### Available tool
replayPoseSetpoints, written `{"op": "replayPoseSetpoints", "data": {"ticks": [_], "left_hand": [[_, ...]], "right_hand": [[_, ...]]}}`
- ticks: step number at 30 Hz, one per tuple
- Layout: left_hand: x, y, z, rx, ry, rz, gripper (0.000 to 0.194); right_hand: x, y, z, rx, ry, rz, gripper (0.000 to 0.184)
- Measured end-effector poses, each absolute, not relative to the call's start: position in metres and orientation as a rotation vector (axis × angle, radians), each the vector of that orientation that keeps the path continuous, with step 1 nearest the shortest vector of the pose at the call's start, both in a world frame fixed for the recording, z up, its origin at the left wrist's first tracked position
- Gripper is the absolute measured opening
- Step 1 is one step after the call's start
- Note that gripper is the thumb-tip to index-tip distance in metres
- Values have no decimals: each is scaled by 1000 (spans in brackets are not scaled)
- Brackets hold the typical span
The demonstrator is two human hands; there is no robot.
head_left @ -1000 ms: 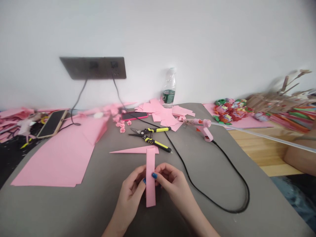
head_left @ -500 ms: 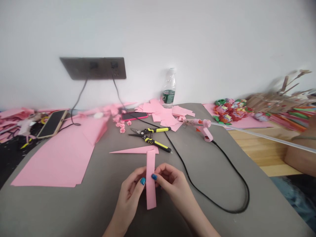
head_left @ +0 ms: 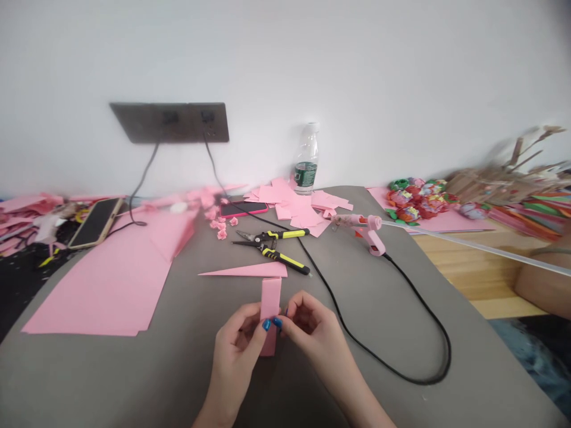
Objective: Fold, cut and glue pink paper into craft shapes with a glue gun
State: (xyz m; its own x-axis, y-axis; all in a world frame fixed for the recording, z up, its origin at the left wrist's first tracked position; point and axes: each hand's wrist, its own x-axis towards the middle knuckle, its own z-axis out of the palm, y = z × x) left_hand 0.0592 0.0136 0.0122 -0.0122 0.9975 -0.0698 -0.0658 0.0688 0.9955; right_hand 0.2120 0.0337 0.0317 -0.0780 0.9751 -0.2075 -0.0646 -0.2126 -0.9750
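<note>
A folded strip of pink paper point(head_left: 270, 296) stands nearly upright above the front of the table, pinched from both sides. My left hand point(head_left: 243, 342) grips its left edge, thumb in front and fingers behind. On the right edge, my right hand point(head_left: 312, 327) holds it with the thumb tip close to the other thumb; its fingertips are partly hidden. Just beyond the strip lies a narrow pink paper triangle point(head_left: 250, 270). Behind that, shears with black and yellow handles point(head_left: 285, 261) rest with their blades apart.
A pink glue gun point(head_left: 368, 229) lies to the right, its black cord point(head_left: 446, 351) looping over the table. Large pink sheets point(head_left: 102, 279) are at left, beside a phone point(head_left: 96, 223). A bottle point(head_left: 306, 163) stands among pink scraps. Another person's arm point(head_left: 542, 285) is at far right.
The paper strip now looks shorter, its upper part tilted and its lower end partly behind the thumbs. Both thumbs have moved closer together on it.
</note>
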Motion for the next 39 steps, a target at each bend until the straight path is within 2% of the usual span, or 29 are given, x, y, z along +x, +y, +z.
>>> {"op": "replayPoseSetpoints", "data": {"ticks": [5, 10, 28, 39], "left_hand": [[60, 13, 14, 1113, 1239, 1193, 29], [60, 11, 17, 1170, 1235, 1174, 26], [59, 11, 20, 1159, 1204, 1172, 26], [55, 6, 24, 1169, 1249, 1110, 31]], "right_hand": [[216, 36, 42, -1231, -1167, 1283, 29], [217, 47, 59, -1207, -1212, 1225, 27], [215, 53, 70, -1209, -1130, 1343, 33], [215, 48, 67, -1235, -1157, 1375, 27]]}}
